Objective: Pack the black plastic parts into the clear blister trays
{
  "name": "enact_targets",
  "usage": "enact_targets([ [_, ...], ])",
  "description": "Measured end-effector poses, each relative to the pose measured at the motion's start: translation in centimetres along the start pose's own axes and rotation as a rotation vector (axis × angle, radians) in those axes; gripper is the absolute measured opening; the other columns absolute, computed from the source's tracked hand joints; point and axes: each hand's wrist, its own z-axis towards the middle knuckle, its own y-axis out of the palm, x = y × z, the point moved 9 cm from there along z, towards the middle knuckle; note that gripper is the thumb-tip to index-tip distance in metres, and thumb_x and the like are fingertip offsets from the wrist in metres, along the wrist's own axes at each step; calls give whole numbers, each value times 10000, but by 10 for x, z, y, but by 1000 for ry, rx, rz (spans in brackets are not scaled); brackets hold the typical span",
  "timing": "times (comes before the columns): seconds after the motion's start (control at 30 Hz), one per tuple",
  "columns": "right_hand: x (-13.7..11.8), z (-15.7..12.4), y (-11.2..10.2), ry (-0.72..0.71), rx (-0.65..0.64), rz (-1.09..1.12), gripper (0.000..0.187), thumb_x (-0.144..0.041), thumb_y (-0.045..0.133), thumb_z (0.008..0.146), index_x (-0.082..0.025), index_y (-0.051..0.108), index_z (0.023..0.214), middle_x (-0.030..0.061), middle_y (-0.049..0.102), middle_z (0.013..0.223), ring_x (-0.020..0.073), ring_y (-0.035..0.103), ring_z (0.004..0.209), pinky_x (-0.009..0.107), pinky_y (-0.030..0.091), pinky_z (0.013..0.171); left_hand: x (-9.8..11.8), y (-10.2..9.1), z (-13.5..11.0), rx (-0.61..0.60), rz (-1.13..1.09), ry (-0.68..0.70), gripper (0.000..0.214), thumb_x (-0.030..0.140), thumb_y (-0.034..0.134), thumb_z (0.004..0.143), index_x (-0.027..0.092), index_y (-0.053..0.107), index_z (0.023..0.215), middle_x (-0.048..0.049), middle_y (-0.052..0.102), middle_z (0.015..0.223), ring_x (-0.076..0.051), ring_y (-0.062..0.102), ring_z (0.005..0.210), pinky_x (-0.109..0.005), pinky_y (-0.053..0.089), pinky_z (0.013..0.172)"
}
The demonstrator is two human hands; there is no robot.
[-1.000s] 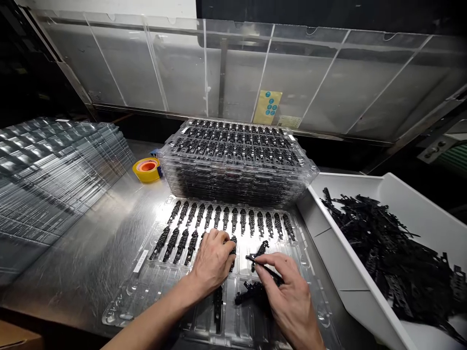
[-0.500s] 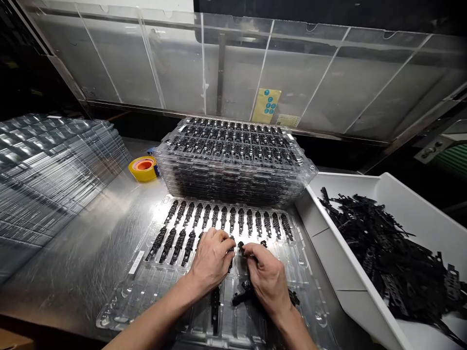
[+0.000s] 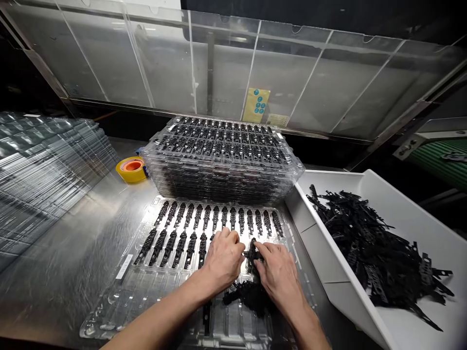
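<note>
On table (image 3: 73, 253), clear tray (image 3: 105, 318): top row full, second half-filled, lower rows nearly bare. Mid-tray, right hand (image 3: 279, 277) pinches black part (image 3: 251, 253); left hand (image 3: 224, 257) at its 9 o'clock, curled, grip unseen; loose parts (image 3: 248, 295) at 6 o'clock.

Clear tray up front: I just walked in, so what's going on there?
A person's left hand and right hand meet over the clear plastic slotted tray, the right pinching a small black plastic part at its half-filled second row. Its back row is full; a loose heap of black parts lies between the wrists.
</note>
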Motion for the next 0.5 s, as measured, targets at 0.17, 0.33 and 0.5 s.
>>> enact_targets([
  [0.17,4,1,-1,-9,13,108,200,-167,547,854,-197,642,1028,62,639,908,227,563,847,373,462,751,13,9,12,-43,62,5,120,129,539,812,130,650,768,-103,578,867,-242,489,863,-381,429,725],
  [0.33,9,0,-12,32,23,484,212,-369,501,916,-225,648,967,66,643,945,197,610,803,312,490,678,23,10,11,-43,93,45,110,125,534,791,144,636,828,-83,587,859,-234,497,862,-373,430,739],
  [0.5,19,1,-24,131,95,660,203,-384,581,862,-219,662,950,63,648,989,191,614,841,302,507,730,36,-7,1,15,87,97,126,212,499,849,140,599,878,-81,598,877,-231,511,828,-383,432,720],
])
